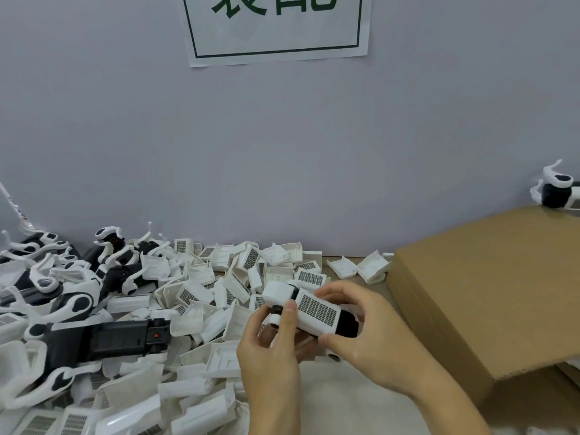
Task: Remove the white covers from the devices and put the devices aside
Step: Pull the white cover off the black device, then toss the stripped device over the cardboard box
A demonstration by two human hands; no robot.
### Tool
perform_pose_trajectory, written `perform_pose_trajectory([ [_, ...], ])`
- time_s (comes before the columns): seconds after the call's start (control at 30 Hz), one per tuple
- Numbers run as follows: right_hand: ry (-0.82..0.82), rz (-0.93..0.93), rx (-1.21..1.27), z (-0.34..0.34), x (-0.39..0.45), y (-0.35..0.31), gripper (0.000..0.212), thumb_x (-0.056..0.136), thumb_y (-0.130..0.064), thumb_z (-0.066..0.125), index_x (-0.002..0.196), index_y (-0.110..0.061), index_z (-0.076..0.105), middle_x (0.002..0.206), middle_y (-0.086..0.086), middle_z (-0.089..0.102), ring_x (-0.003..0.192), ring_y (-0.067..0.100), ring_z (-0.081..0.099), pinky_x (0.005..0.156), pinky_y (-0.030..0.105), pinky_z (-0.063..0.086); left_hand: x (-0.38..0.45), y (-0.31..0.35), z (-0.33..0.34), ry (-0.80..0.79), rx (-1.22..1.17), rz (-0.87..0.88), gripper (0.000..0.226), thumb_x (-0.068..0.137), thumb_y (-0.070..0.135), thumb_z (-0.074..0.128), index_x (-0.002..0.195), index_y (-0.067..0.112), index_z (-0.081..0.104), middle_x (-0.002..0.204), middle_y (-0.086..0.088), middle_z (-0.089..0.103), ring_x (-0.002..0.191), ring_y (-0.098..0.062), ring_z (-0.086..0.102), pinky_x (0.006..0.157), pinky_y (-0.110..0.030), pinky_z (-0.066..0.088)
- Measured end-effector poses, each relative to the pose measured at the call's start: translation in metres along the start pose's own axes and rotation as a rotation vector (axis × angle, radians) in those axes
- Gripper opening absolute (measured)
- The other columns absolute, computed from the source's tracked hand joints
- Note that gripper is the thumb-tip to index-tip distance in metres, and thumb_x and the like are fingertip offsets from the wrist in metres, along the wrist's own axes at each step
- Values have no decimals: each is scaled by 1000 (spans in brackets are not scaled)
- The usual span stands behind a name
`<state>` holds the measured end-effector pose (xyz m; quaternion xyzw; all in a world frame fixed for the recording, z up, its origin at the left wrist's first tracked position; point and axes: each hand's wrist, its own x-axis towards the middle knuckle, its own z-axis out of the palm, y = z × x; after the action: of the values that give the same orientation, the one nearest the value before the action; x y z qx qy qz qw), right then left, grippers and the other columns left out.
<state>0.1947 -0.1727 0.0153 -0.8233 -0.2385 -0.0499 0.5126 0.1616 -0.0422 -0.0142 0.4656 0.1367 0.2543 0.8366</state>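
A device (314,310) with a black body and white covers is held above the table between both hands. One cover shows a dark grid patch on top. My left hand (273,350) grips its left end, thumb lying across the white cover. My right hand (364,328) holds the right end, fingers curled over the top and thumb under the black end. A heap of loose white covers (226,296) spreads over the table behind and to the left. Bare black-and-white devices (103,337) lie piled at the far left.
A brown cardboard box (489,293) stands at the right, close to my right wrist. Another device (555,189) sits behind it at the wall. A grey wall with a paper sign (276,26) closes off the back.
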Motion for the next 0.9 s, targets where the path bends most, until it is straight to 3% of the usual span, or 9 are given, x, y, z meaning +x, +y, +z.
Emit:
perform_pose_trajectory([
  [0.1, -3, -40, -289, 4, 1, -5, 53, 77, -30, 80, 121, -46, 56, 115, -33, 48, 119, -4, 43, 103, 23, 41, 1, 0, -2, 84, -33, -48, 40, 81, 26, 78, 114, 7, 65, 88, -19, 76, 74, -34, 76, 51, -30, 58],
  [0.2, -43, -42, -485, 15, 0, -13, 70, 76, -46, 77, 135, -49, 39, 123, -31, 39, 120, -1, 36, 100, 25, 39, 3, 1, -6, 178, -48, -88, 28, 86, 23, 77, 108, 12, 65, 85, -17, 76, 69, -36, 75, 47, -29, 57],
  [0.33, -26, -95, -667, 36, -3, -19, 71, 87, -33, 68, 141, -45, 24, 135, -18, 35, 124, 14, 38, 92, 32, 45, 3, 2, -6, 213, -48, -86, 23, 84, 26, 79, 98, 17, 63, 62, -2, 70, 60, -34, 73, 45, -29, 55],
  [0.43, 17, -54, -664, 34, -3, -13, 67, 93, -22, 56, 148, -40, 23, 140, -12, 40, 125, 19, 46, 94, 36, 48, 2, 1, -4, 159, 0, -78, 15, 89, 26, 74, 98, 17, 66, 74, -10, 76, 64, -34, 75, 45, -31, 56],
  [0.57, 8, 25, -688, 6, -9, -7, 44, 98, -35, 50, 141, -36, 37, 122, -10, 58, 110, 19, 57, 87, 35, 50, 2, 3, -1, 81, 62, -75, 22, 104, 25, 51, 94, 22, 71, 91, -4, 75, 63, -29, 74, 39, -30, 52],
  [0.67, 106, 137, -523, -27, -10, -7, 6, 93, -36, 56, 95, -30, 53, 72, -3, 60, 63, 11, 52, 58, 31, 44, 0, 2, 1, 11, 157, -47, 20, 104, 14, 48, 100, 21, 66, 98, -4, 68, 59, -22, 71, 38, -28, 49],
  [0.7, 136, 194, -430, -39, -9, -8, 12, 92, -33, 58, 86, -22, 56, 67, 3, 61, 58, 11, 49, 56, 32, 43, -1, 0, 2, -31, 196, -49, 20, 103, 10, 48, 99, 20, 65, 96, -6, 69, 57, -19, 69, 38, -28, 48],
  [0.8, 106, 431, 140, -73, -5, -19, 22, 95, -22, 61, 83, -6, 71, 84, 19, 72, 68, 15, 67, 58, 34, 56, -5, -5, 5, -157, 286, -80, 22, 100, 2, 50, 94, 16, 66, 90, -11, 69, 51, -15, 64, 38, -26, 45],
  [0.9, 200, 411, 615, -113, 10, -33, 24, 99, -15, 55, 97, 0, 72, 100, 24, 73, 84, 30, 73, 62, 30, 61, -5, -5, 4, -191, 325, -105, 22, 100, 1, 50, 92, 12, 68, 86, -13, 70, 49, -16, 64, 38, -26, 45],
])
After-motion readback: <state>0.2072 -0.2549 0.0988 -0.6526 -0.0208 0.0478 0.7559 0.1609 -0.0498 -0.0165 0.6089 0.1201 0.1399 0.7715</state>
